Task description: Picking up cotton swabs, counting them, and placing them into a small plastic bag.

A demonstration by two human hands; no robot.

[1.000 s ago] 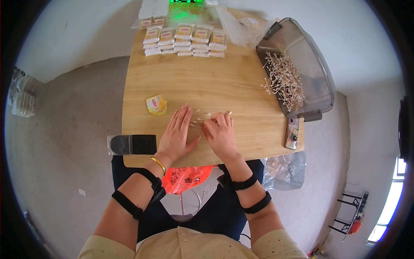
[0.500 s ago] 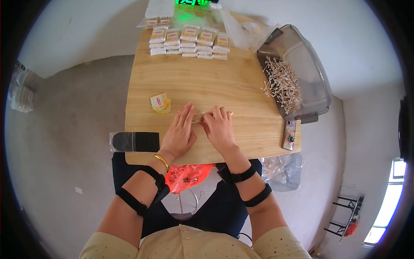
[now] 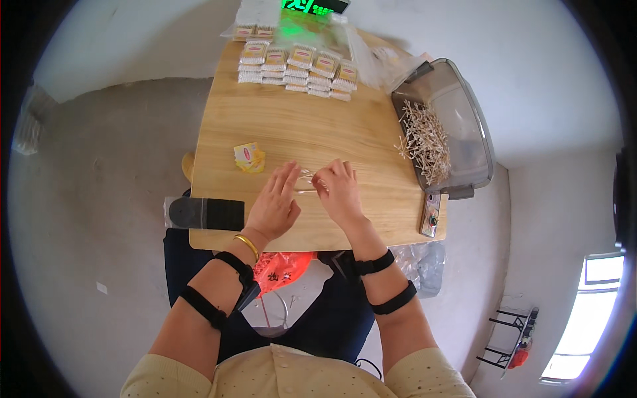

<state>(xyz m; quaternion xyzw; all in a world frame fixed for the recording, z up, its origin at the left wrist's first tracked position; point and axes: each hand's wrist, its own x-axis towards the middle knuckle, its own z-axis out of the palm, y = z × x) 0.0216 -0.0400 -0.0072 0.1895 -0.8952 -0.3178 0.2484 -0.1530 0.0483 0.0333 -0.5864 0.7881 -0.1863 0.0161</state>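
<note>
Several cotton swabs (image 3: 305, 176) lie on the wooden table between my two hands, partly hidden by the fingers. My left hand (image 3: 273, 204) rests beside them on the left, its fingers stretched out and holding nothing. On the other side, my right hand (image 3: 340, 196) has its fingers bent and closed over cotton swabs; how many is hidden. Just beyond my left hand is a small overlapping pile of yellow and white cards (image 3: 249, 159).
Stacked packs of cotton swabs (image 3: 300, 58) stand at the back, near clear plastic bags (image 3: 371, 63) and a green-lit display (image 3: 312, 6). A grey transparent bin (image 3: 468, 119) on the right holds loose swabs. A phone (image 3: 430, 215) and a black pouch (image 3: 206, 213) lie near the edges.
The whole view has shifted slightly. Between my hands, the swabs show more plainly and look more spread. My right hand's fingers have shifted a little; my left hand stays beside the swabs.
</note>
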